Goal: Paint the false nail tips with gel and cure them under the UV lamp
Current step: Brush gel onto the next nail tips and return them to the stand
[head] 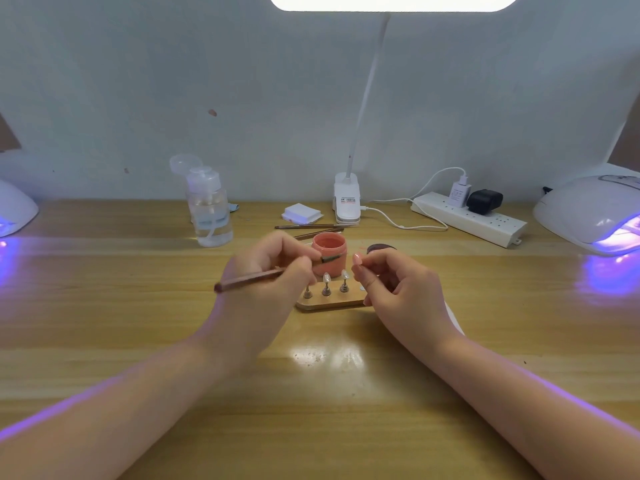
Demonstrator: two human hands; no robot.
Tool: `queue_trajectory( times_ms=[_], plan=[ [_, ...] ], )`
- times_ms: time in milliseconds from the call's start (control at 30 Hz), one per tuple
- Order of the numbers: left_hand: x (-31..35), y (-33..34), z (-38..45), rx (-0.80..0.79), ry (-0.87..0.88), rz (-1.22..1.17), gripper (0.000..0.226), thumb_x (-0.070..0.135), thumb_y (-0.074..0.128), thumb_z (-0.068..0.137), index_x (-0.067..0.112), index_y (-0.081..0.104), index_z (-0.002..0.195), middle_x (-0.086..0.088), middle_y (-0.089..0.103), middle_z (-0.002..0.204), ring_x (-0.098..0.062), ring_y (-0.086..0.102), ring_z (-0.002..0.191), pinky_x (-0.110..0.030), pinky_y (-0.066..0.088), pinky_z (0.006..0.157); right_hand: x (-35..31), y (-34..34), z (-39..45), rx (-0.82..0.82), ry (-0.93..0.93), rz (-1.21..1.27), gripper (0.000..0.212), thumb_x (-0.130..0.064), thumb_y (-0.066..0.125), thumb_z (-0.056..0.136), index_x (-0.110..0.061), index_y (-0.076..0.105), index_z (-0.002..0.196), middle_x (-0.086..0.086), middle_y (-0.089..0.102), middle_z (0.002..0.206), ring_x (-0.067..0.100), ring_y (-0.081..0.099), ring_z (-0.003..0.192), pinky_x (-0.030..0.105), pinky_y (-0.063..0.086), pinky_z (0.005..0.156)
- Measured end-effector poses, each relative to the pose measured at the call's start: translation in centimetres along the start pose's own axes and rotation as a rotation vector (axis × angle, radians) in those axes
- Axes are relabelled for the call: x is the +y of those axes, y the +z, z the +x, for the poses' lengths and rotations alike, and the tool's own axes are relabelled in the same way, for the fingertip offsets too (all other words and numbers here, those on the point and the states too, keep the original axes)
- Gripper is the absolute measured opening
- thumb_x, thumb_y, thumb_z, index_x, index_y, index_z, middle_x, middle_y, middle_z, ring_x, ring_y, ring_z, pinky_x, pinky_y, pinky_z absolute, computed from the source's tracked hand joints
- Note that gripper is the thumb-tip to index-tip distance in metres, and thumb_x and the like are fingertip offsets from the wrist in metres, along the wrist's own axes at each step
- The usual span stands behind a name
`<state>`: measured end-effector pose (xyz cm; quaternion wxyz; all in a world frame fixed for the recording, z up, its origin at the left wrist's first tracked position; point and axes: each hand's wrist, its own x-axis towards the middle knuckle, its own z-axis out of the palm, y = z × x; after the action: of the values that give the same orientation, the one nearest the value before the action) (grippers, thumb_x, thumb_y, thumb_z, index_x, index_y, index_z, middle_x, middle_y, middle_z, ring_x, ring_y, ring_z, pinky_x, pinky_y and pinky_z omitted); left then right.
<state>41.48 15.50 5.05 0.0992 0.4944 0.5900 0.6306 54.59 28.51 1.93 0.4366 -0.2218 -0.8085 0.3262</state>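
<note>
My left hand point(273, 268) is pinching a thin brush point(263, 277) near its bristles, while my right hand point(391, 289) is pinching a small nail tip point(357, 259) between thumb and fingertips, just above the wooden stand point(329, 303) and in front of the open pink gel jar point(329, 254). The tip is looking feather-light, stiff and slippery, so I am judging its unpainted edges the safest hold. Print on the desk lamp's clamp point(347, 202) is too blurred to read.

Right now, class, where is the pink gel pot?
In the head view, the pink gel pot stands mid-table, just behind the wooden nail stand, between both hands.
</note>
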Motion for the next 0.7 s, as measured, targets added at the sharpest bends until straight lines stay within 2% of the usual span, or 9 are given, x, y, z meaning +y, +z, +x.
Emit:
queue_trajectory(
  times_ms=[67, 233, 333, 400, 567, 633, 700],
  plan=[
    [0.5, -0.2, 2.0, 0.057, -0.093, 0.108, 0.018, 0.009, 0.059, 0.085, 0.018, 0.069, 0.075, 0.012, 0.063, 0.057, 0.000, 0.052, 0.052, -0.009, 0.037, 0.048, 0.0, 0.0, 0.0, 0.003, -0.002, -0.001, 0.010, -0.014, 0.067, 0.089, -0.007, 0.071, 0.094, 0.006, 0.068, 0.075, 0.029, 0.062, 0.064, 0.049, 0.051, 0.064],
    [1.3, -0.3, 7.8, 0.041, -0.314, 0.283, 0.012, 0.013, 0.059, 0.084, 0.010, 0.067, 0.075, 0.008, 0.061, 0.055, -0.007, 0.053, 0.057, -0.021, 0.041, 0.054, 0.0, 0.0, 0.0, -0.011, -0.016, -0.014, 0.008, -0.013, 0.067, 0.089, -0.010, 0.071, 0.095, 0.003, 0.069, 0.078, 0.025, 0.062, 0.065, 0.047, 0.052, 0.064],
    [1.6, 0.4, 10.6, -0.048, -0.432, 0.375, 0.012, 0.012, 0.059, 0.084, 0.009, 0.063, 0.073, 0.003, 0.064, 0.054, -0.002, 0.054, 0.039, -0.012, 0.034, 0.037, 0.0, 0.0, 0.0, 0.001, -0.022, -0.013, 0.007, -0.012, 0.068, 0.088, -0.009, 0.072, 0.094, 0.003, 0.067, 0.075, 0.024, 0.061, 0.063, 0.046, 0.051, 0.063],
    [1.5, 1.1, 11.7, -0.106, -0.469, 0.442, 0.009, 0.012, 0.059, 0.086, 0.008, 0.062, 0.078, -0.002, 0.067, 0.063, -0.001, 0.053, 0.033, -0.009, 0.028, 0.030, 0.1, 0.0, 0.0, 0.002, -0.024, -0.011, 0.007, -0.012, 0.068, 0.088, -0.008, 0.072, 0.093, 0.003, 0.067, 0.074, 0.025, 0.060, 0.063, 0.047, 0.051, 0.062],
    [0.5, 2.3, 12.2, -0.223, -0.531, 0.530, 0.007, 0.011, 0.058, 0.084, 0.008, 0.061, 0.078, -0.005, 0.072, 0.073, -0.011, 0.052, 0.055, -0.016, 0.030, 0.039, 0.1, 0.0, 0.0, -0.007, -0.031, -0.016, 0.007, -0.012, 0.068, 0.088, -0.007, 0.071, 0.093, 0.001, 0.066, 0.073, 0.023, 0.060, 0.062, 0.046, 0.051, 0.062],
    [0.1, 2.5, 12.0, -0.231, -0.550, 0.519, 0.007, 0.011, 0.058, 0.085, 0.008, 0.060, 0.079, -0.002, 0.070, 0.066, -0.011, 0.052, 0.056, -0.017, 0.031, 0.040, 0.1, 0.0, 0.0, -0.006, -0.031, -0.013, 0.007, -0.012, 0.068, 0.088, -0.007, 0.071, 0.093, 0.002, 0.067, 0.073, 0.023, 0.061, 0.062, 0.046, 0.051, 0.062],
    [-0.2, 2.3, 11.9, -0.194, -0.557, 0.464, 0.007, 0.011, 0.057, 0.085, 0.008, 0.059, 0.078, 0.000, 0.067, 0.057, -0.009, 0.051, 0.052, -0.012, 0.029, 0.034, 0.1, -0.1, 0.0, -0.001, -0.038, -0.015, 0.007, -0.011, 0.068, 0.088, -0.007, 0.072, 0.093, 0.002, 0.067, 0.073, 0.023, 0.061, 0.062, 0.044, 0.051, 0.062]
  ],
)
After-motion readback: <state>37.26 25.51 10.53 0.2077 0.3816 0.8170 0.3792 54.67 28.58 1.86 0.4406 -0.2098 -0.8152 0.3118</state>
